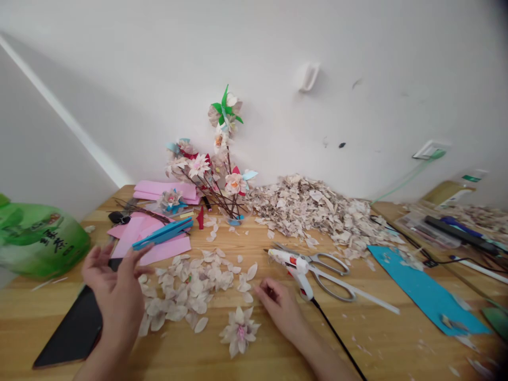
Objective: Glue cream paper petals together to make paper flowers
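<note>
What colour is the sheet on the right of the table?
The sheet is bright blue, best seen in the head view.

Here on my surface (254, 248), loose paper petals (186, 288) lie before me, a paper flower (239, 330) just in front of them, a glue gun (296, 270) atop scissors (317, 258) to their right, paper-flower branches (210, 174) behind.
</note>
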A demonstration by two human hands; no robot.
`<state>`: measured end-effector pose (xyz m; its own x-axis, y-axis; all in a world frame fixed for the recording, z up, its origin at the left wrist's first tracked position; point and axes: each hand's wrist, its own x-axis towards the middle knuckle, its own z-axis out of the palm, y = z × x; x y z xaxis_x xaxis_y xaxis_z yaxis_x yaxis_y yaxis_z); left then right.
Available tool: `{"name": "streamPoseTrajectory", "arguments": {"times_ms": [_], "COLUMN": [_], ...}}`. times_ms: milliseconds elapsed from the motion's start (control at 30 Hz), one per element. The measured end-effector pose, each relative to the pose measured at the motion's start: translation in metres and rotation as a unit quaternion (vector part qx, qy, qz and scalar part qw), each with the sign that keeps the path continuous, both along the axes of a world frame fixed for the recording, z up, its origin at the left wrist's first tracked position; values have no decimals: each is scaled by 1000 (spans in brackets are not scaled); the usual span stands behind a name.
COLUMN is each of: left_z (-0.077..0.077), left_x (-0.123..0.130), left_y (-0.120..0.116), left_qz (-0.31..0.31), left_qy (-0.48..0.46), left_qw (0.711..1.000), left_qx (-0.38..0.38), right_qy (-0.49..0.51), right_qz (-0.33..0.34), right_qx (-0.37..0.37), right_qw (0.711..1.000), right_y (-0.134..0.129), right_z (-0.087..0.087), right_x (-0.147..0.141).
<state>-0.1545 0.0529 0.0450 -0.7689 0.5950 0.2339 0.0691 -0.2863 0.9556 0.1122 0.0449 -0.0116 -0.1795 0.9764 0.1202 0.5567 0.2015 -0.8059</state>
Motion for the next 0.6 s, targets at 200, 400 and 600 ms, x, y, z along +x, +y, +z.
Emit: {"name": "streamPoseTrajectory", "arguments": {"times_ms": [200, 400, 600], "left_z": [0, -7, -8], "left_x": [-6, -10, -11], "left_y": [3, 3, 2], "left_qz": [-56, -38, -51], "left_qy": [10, 96, 108], "left_qw": [997, 992, 992], "left_qx": [-51, -76, -50], "right_qy": [8, -36, -149], "right_qz": [-1, 43, 130], "right_qx": [-1, 43, -2], "right_qw": [1000, 997, 980], "right_y": [-1, -5, 11], "right_z": [1, 34, 60], "right_x": [2, 3, -2]}}
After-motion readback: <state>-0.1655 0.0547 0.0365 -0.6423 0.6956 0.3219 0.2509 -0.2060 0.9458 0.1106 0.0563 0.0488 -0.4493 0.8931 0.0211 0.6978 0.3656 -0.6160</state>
